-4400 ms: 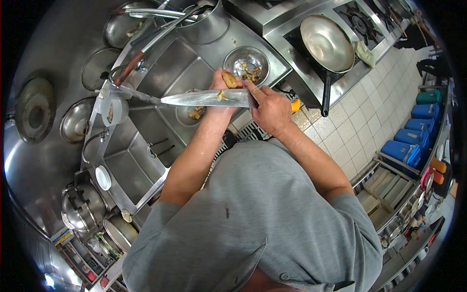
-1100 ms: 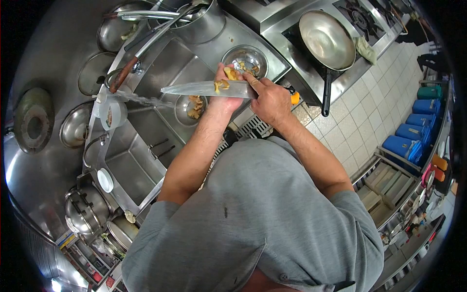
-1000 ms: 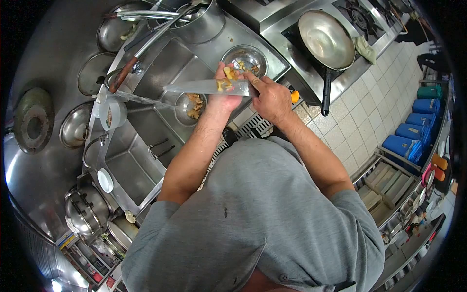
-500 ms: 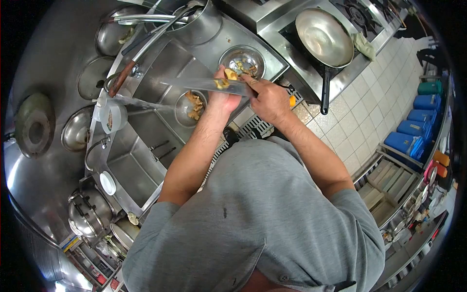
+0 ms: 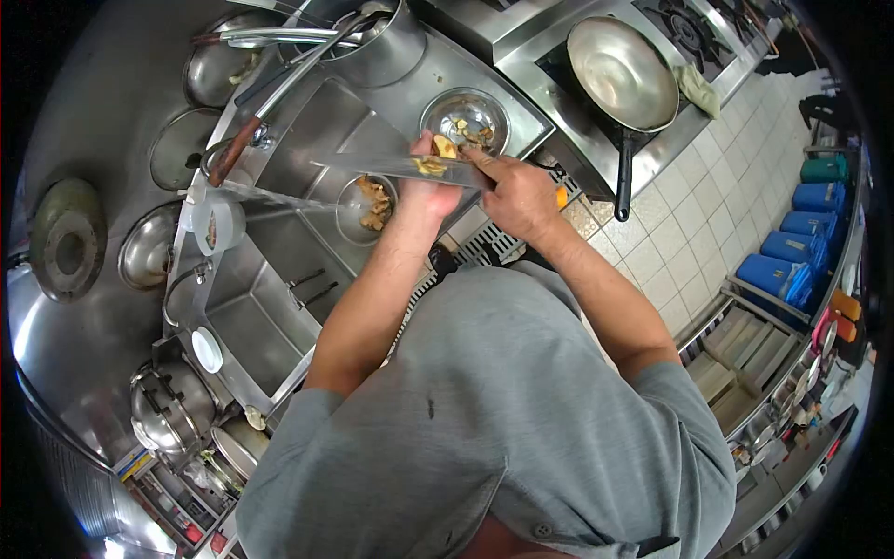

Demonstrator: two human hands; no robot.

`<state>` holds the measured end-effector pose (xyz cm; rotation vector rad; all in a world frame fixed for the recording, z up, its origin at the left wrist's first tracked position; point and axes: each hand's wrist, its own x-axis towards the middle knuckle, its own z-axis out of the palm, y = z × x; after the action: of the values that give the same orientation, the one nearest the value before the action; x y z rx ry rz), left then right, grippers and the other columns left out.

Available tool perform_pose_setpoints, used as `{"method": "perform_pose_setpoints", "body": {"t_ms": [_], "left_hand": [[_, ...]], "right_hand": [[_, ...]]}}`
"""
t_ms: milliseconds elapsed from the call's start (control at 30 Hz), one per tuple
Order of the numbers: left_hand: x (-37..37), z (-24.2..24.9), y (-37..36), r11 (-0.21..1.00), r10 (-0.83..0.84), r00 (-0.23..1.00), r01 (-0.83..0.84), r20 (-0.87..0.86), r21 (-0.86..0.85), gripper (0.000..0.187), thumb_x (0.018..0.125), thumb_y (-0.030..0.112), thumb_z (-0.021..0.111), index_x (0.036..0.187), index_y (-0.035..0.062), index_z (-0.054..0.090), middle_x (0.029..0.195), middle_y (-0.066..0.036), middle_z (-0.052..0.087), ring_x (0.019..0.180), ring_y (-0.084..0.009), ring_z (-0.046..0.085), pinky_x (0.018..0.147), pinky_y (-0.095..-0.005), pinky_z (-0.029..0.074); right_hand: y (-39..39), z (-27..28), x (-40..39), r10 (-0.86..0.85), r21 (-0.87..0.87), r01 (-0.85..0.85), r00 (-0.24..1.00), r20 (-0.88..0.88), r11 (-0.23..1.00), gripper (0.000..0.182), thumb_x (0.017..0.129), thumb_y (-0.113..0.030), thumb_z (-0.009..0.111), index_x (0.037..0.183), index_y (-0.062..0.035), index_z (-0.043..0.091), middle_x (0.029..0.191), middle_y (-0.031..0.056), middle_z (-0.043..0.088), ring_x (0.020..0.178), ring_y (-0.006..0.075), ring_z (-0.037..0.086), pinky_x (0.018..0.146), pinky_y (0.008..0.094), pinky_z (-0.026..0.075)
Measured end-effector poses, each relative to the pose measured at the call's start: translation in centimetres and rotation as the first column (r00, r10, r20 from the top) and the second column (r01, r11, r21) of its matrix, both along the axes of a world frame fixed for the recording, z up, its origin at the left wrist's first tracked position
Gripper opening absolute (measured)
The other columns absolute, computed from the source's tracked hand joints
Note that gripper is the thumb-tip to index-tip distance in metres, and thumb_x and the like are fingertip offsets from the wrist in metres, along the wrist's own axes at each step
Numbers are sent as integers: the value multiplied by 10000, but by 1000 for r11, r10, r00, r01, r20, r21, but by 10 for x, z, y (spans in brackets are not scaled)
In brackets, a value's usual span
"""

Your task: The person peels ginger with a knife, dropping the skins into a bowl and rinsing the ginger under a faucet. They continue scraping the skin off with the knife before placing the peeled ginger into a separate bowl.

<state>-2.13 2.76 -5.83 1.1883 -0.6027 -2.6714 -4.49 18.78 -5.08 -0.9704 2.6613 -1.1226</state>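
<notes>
My left hand (image 5: 433, 194) is closed around a piece of yellow ginger (image 5: 444, 147), partly behind a broad blade. My right hand (image 5: 521, 197) grips the handle of the knife (image 5: 382, 165), whose blade points left and lies against the ginger. Just above the hands stands a steel bowl (image 5: 480, 104) with small yellow and brown pieces in it. Below and left of the blade, a second steel bowl (image 5: 348, 216) with unpeeled brown ginger (image 5: 375, 200) sits in the sink.
Water runs from a tap over the sink (image 5: 321, 116). A wok (image 5: 619, 74) with a black handle rests on the stove at the upper right. A large pot (image 5: 396, 56) holds ladles at the top. A second basin (image 5: 256, 326) lies lower left.
Both hands and the knife have shifted very slightly. The ginger has turned a little in my left hand.
</notes>
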Motion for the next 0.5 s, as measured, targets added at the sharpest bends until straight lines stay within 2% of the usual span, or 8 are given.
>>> {"method": "perform_pose_setpoints", "body": {"t_ms": [67,133,200,267,300,367,467,500], "left_hand": [[-2,5,5,996,75,997,-74,32,-53,173,1059,260,521,1023,104,584,912,-17,574,748,-163,474,645,-341,394],[2,1,-3,998,26,1000,-25,17,-59,177,1061,262,517,1022,103,582,910,-20,576,755,-166,485,654,-339,402],[9,-8,-15,998,-20,1000,20,1,-68,181,1063,264,512,1020,102,579,909,-24,578,761,-169,495,662,-337,409],[14,-21,-24,989,-145,971,143,-191,-21,186,1067,262,504,999,108,583,894,-24,578,763,-169,501,665,-335,412],[11,-17,-23,990,-141,971,140,-192,-20,186,1067,262,504,999,108,583,894,-24,578,763,-169,501,665,-335,412],[5,-11,-17,998,-53,998,54,-41,18,195,1068,237,471,976,110,588,865,-25,567,732,-176,485,656,-328,406],[-3,18,3,996,89,995,-88,52,-12,220,1072,251,469,956,106,589,840,-35,552,718,-183,489,653,-328,416],[-3,17,4,996,87,995,-86,52,-13,220,1072,251,469,956,106,589,840,-35,552,718,-183,489,653,-328,416]], "right_hand": [[-1,5,-3,-16,57,14,999,36,998,489,872,-136,655,1355,-208,676,950,145,727,859,353,717,757,456,581],[0,-2,-10,-32,115,24,997,70,993,532,847,-132,622,1371,-208,663,996,156,726,891,368,718,789,476,580],[8,-29,-26,-109,170,100,993,43,980,454,903,-165,657,1353,-223,679,906,149,723,826,360,712,738,470,575],[17,-32,-29,-102,157,94,994,43,983,467,893,-161,654,1356,-226,677,919,150,722,828,362,712,740,475,573],[17,-26,-30,-96,145,88,994,45,985,481,883,-158,650,1358,-228,676,931,152,721,829,364,711,743,480,571],[13,-10,-22,-70,133,60,995,75,989,507,870,-154,643,1371,-232,663,962,155,723,848,366,716,755,484,576],[3,13,-2,-13,86,4,996,94,996,541,854,-149,637,1387,-237,646,995,163,725,869,369,721,768,486,580],[1,16,1,22,53,-27,996,85,998,548,850,-147,638,1391,-238,642,998,167,724,873,370,722,768,485,580]]}}
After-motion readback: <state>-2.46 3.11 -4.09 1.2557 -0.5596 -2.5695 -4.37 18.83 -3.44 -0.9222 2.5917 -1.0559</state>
